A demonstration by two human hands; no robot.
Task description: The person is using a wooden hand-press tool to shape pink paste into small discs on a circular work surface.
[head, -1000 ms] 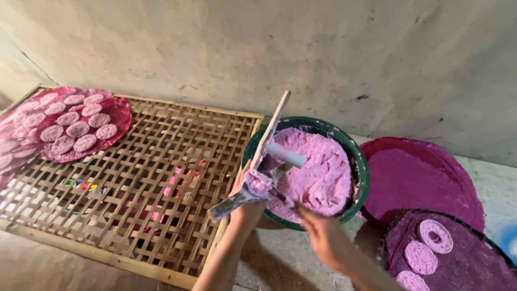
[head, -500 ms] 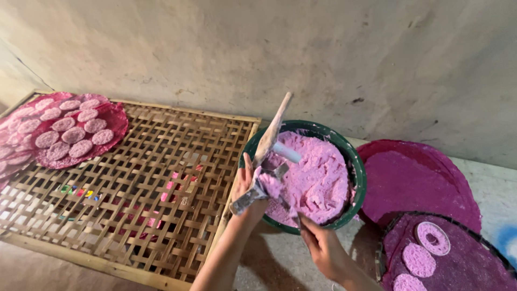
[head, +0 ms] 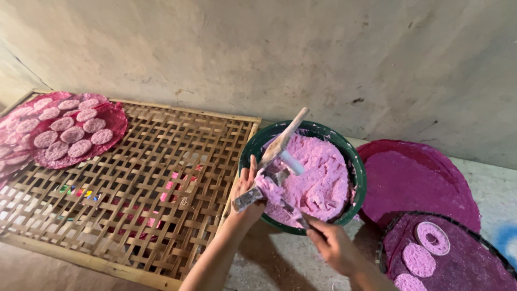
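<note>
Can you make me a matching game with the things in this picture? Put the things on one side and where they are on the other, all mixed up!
Things:
1. green bowl
2. bamboo rack
3. tray with many pink discs
4. left hand

Places or states:
A. lying on the far left of the rack
B. full of pink dough
C. at the bowl's near rim, holding a dough-smeared tool
D. woven lattice, left of the bowl

Pairs: 1-B, 2-D, 3-A, 4-C
</note>
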